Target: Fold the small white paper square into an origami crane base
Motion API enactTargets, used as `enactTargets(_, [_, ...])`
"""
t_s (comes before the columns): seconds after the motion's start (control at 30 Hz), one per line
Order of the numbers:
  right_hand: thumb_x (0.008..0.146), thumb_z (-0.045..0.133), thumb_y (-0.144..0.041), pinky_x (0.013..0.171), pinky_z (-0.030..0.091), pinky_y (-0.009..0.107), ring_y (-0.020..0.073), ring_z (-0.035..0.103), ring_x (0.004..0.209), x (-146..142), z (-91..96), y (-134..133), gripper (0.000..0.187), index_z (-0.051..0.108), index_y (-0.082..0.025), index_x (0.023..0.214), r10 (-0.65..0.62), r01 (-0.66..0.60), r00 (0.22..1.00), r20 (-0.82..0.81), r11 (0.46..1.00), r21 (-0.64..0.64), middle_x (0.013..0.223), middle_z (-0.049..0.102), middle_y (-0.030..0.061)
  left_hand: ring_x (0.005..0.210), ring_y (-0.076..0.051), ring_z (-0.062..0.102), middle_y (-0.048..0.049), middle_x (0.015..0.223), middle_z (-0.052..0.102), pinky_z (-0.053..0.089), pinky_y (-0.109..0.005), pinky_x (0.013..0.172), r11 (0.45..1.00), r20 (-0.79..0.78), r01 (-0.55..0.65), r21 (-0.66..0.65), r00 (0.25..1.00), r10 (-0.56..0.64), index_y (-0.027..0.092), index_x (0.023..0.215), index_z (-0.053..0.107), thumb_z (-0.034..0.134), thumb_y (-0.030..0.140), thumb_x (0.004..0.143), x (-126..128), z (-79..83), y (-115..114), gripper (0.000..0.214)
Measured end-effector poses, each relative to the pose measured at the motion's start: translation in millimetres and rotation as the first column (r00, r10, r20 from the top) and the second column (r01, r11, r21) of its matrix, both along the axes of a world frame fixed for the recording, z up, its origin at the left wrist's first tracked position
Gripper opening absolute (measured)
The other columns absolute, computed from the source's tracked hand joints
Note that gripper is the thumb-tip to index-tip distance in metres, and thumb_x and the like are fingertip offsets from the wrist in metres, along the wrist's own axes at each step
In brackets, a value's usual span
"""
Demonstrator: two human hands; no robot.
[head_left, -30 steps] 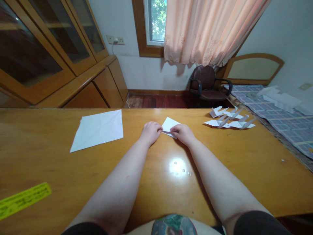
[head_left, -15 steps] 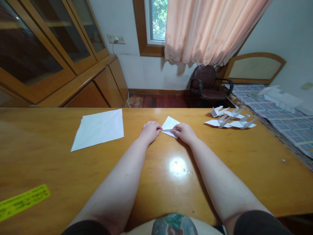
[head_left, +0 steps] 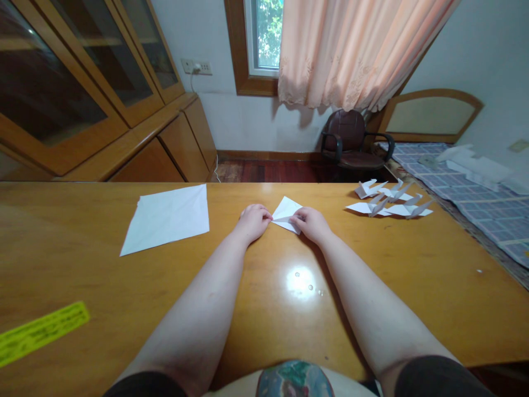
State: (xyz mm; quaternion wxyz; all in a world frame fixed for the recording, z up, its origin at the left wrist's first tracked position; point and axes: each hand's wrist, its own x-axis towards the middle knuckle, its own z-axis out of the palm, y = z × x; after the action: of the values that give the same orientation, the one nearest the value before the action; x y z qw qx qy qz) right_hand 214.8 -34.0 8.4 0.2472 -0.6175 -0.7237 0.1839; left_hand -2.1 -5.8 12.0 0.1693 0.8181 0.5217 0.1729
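Observation:
A small folded white paper [head_left: 286, 210] lies on the wooden table [head_left: 82, 275] between my two hands. My left hand [head_left: 253, 221] pinches its left corner with curled fingers. On the other side, my right hand [head_left: 312, 224] presses and pinches a flap of the same paper. Both hands rest on the tabletop, knuckles up, and the fingertips are partly hidden under the hands.
A larger creased white sheet [head_left: 167, 217] lies to the left. Several finished white paper cranes [head_left: 388, 203] sit at the far right of the table. A yellow-green ruler [head_left: 39, 332] lies near the front left edge. Beyond the table stand a dark chair [head_left: 351, 144] and wooden cabinets [head_left: 103, 99].
Both hands stay on the small paper; the fingers have shifted slightly along the fold. Nothing else has moved.

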Motion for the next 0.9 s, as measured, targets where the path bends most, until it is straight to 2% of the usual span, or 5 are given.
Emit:
enactTargets(0.23, [0.087, 0.059, -0.028, 0.074, 0.042, 0.026, 0.017, 0.061, 0.085, -1.5, 3.9, 0.5, 0.019, 0.073, -0.018, 0.079, -0.038, 0.038, 0.999, 0.001, 0.999, -0.034, 0.094, 0.071, 0.0065, 0.108, -0.022, 0.057, -0.003, 0.104, 0.07, 0.042, -0.037, 0.101, 1.0, 0.036, -0.018, -0.015, 0.999, 0.019, 0.024, 0.082, 0.077, 0.048, 0.01, 0.077, -0.2, -2.6, 0.7, 0.032])
enactTargets(0.67, [0.087, 0.058, -0.029, 0.074, 0.043, 0.026, 0.0179, 0.062, 0.086, -3.1, 2.4, 0.2, 0.02, 0.073, -0.019, 0.079, -0.071, 0.072, 0.997, 0.03, 0.997, -0.036, 0.096, 0.071, 0.0067, 0.102, -0.022, 0.058, -0.0039, 0.097, 0.07, 0.044, -0.038, 0.097, 1.0, 0.023, -0.013, 0.009, 1.0, 0.013, 0.023, 0.082, 0.074, 0.052, 0.015, 0.079, 0.3, 0.7, -1.1, 0.024])
enactTargets(0.9, [0.085, 0.061, -0.032, 0.07, 0.041, 0.026, 0.017, 0.061, 0.081, -2.3, 2.2, 0.1, 0.019, 0.073, -0.019, 0.08, -0.068, 0.069, 0.997, 0.039, 0.997, -0.03, 0.092, 0.071, 0.0064, 0.104, -0.022, 0.058, -0.0031, 0.099, 0.069, 0.044, -0.038, 0.097, 1.0, 0.035, -0.017, 0.005, 0.999, 0.017, 0.025, 0.08, 0.075, 0.051, 0.014, 0.078, -1.1, 0.9, -1.9, 0.026])
